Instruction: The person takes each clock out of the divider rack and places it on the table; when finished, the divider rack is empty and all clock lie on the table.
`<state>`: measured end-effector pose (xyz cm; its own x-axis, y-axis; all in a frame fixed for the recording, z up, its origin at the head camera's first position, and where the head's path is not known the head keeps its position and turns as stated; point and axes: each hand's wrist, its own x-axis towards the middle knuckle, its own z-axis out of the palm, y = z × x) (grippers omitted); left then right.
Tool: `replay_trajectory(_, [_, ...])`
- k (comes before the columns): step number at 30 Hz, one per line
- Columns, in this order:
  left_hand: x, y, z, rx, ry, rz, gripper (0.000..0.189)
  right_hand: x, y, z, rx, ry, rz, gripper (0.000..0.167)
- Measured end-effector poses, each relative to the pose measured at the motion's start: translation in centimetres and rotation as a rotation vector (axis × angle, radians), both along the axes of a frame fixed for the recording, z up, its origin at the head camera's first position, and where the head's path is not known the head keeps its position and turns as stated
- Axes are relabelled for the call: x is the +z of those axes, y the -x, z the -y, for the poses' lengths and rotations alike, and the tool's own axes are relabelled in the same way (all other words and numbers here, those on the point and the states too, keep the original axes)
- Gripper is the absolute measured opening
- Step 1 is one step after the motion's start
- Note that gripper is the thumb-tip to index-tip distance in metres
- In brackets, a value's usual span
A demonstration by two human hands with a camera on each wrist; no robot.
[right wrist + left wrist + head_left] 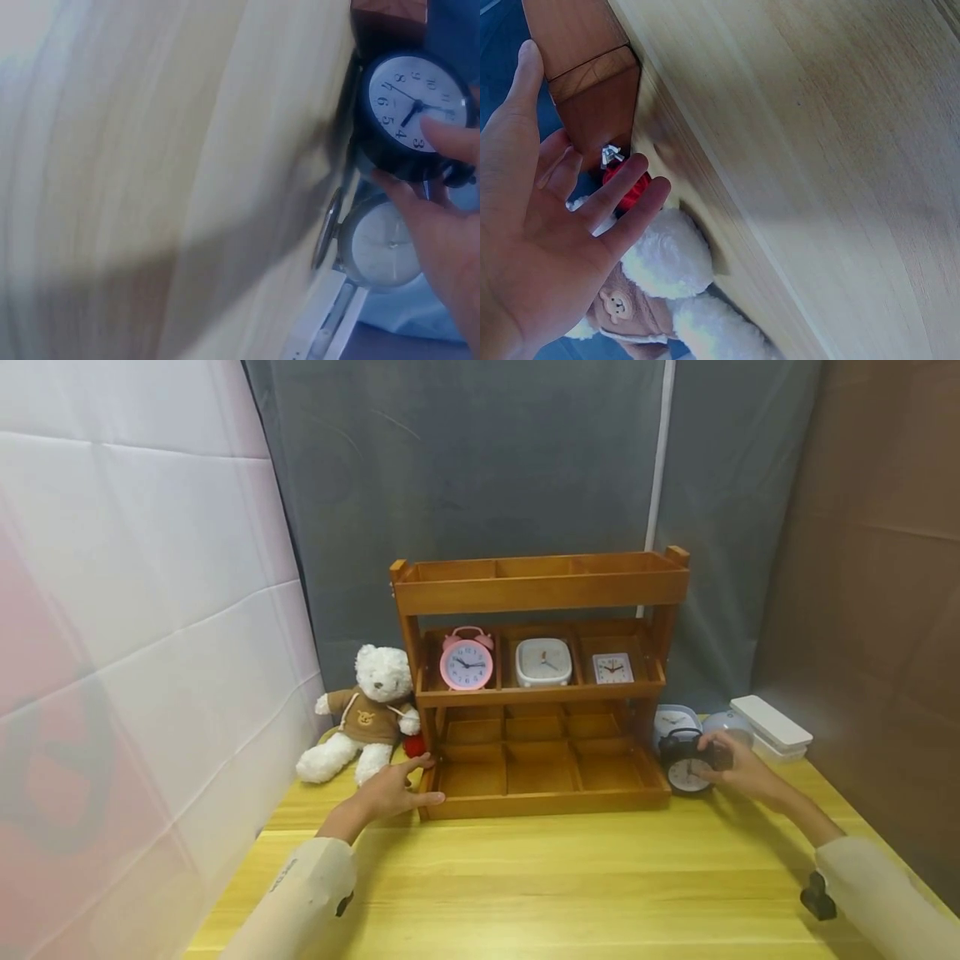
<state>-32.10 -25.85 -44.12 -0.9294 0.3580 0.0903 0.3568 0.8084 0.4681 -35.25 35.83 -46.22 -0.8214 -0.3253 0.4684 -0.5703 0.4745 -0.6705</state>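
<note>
A three-tier wooden shelf (543, 803) stands in the middle of the table. My left hand (385, 793) is at its lower left front corner, thumb along the front and straight fingers by the side. At the shelf's right end, my right hand (738, 774) pinches a black twin-bell alarm clock (386, 139), thumb on the dial and other fingers behind. On the middle tier sit a pink twin-bell alarm clock (467, 665), a rounded white clock (543, 662) and a small square white clock (612, 668). The top and bottom tiers show bare compartments.
Left of the shelf sits a white teddy bear (367, 718) in a brown hoodie, beside a red item (414, 745). Behind my right hand are a pale blue clock (675, 718), a round grey clock (386, 244) on a stand and a white box (772, 724). Curtains enclose the table.
</note>
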Motion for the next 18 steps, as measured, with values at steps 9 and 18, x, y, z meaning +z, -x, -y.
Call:
replay_trajectory(9, [0.26,0.17,-0.11,0.001,0.002,0.006,0.086,-0.76,0.34,-0.3,-0.016,0.009,-0.018,0.042])
replay_trajectory(18, [0.11,-0.03,-0.05,0.005,0.0,0.015,0.087,0.08,0.64,0.15,-0.003,-0.058,-0.065,0.039])
